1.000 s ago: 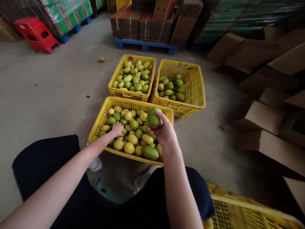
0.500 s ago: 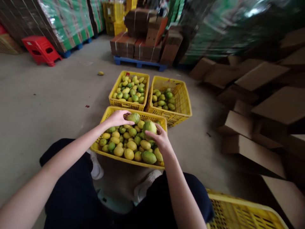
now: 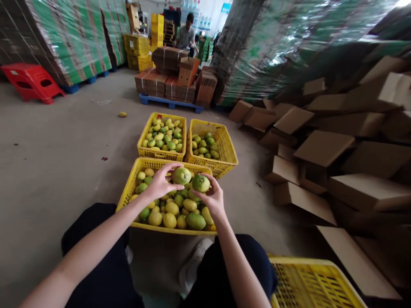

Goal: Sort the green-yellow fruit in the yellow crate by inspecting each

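My left hand (image 3: 163,182) is closed around a green-yellow lemon (image 3: 182,176), thumb below and fingers above. Just to its right, my right hand (image 3: 214,194) grips a greener lemon (image 3: 201,183) with its stem end facing me. Both lemons are held close together, raised over the near yellow crate (image 3: 126,188). That crate is full of yellow and green lemons (image 3: 172,208), partly hidden by my hands and forearms.
Beyond stand a filled yellow crate (image 3: 141,145) and a partly filled one (image 3: 229,147). Another yellow crate (image 3: 308,265) is by my right knee. Cardboard boxes (image 3: 324,147) pile up at right. A red stool (image 3: 30,81), a loose fruit (image 3: 122,114) and a person (image 3: 185,37) are farther off.
Both hands have turned their lemons, so the ends now face me. The two lemons are nearer each other. My view has tilted up and shifted right, bringing the person into sight.
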Demonstrator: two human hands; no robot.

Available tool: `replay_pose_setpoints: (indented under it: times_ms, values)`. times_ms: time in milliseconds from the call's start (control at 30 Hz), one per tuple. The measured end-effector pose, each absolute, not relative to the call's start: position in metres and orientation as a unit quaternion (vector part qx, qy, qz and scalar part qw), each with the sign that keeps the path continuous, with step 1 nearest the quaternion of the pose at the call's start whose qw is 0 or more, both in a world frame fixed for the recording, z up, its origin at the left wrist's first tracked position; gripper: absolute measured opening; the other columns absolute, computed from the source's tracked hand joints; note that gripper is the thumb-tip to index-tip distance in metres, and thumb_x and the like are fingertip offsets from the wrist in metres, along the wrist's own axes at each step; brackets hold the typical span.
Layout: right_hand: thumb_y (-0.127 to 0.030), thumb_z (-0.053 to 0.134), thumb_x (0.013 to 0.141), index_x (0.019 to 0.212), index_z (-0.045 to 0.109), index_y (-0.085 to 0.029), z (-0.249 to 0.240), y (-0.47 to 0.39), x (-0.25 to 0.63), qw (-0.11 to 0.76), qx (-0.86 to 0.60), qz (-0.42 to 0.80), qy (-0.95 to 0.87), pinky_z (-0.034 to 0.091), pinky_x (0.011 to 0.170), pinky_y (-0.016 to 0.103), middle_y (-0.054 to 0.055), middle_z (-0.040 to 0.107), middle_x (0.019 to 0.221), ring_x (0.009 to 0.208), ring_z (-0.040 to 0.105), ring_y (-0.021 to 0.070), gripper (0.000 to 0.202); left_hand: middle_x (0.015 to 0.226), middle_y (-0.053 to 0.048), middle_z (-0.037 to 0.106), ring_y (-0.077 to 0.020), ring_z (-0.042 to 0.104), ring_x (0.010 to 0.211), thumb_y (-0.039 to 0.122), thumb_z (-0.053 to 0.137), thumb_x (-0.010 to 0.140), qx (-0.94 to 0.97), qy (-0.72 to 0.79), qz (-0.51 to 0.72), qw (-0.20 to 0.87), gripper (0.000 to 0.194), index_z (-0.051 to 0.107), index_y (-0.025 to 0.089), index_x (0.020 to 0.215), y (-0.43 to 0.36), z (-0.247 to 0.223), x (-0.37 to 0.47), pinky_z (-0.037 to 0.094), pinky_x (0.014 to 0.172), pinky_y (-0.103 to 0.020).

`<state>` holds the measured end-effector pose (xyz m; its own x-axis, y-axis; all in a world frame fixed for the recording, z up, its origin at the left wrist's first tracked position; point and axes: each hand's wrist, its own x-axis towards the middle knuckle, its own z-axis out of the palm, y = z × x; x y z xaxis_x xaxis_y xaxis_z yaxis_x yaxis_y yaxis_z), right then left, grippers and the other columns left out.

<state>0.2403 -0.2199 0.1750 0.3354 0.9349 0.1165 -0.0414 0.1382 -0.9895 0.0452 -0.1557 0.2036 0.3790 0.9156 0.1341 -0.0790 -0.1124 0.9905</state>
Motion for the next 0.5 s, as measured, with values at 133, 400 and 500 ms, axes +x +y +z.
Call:
replay_pose_setpoints:
  times_ms: [133, 400, 500]
  values:
    - [-0.020, 0.092, 0.055, 0.105, 0.069, -0.026, 0.179, -0.218, 0.230, 0.669, -0.482, 0.378, -0.420, 0.054, 0.094, 0.039, 0.002, 0.073, 0.112, 0.102, 0.067, 0.0233, 0.055, 0.126, -0.010, 0.067, -0.0260, 0.062, 0.114, 0.019, 0.089, 0.059, 0.644, 0.330, 0.434, 0.537, 0.058, 0.071, 0.023, 0.114, -0.159, 0.211, 0.045, 0.052, 0.098, -0.039]
    - [-0.019, 0.089, 0.061, 0.108, 0.066, -0.029, 0.191, -0.217, 0.221, 0.685, -0.449, 0.430, -0.378, 0.053, 0.096, 0.036, 0.000, 0.071, 0.119, 0.109, 0.066, 0.0221, 0.053, 0.122, -0.008, 0.069, -0.0257, 0.064, 0.110, 0.022, 0.090, 0.058, 0.635, 0.321, 0.430, 0.556, 0.059, 0.071, 0.023, 0.115, -0.155, 0.227, 0.049, 0.052, 0.097, -0.037]
    - [-0.038, 0.085, 0.068, 0.101, 0.065, -0.025, 0.190, -0.219, 0.223, 0.643, -0.421, 0.547, -0.332, 0.058, 0.072, 0.035, 0.002, 0.074, 0.098, 0.090, 0.070, 0.0236, 0.040, 0.110, -0.008, 0.072, -0.0237, 0.069, 0.092, 0.037, 0.085, 0.066, 0.562, 0.346, 0.369, 0.654, 0.051, 0.071, 0.020, 0.112, -0.153, 0.223, 0.050, 0.056, 0.078, -0.033]
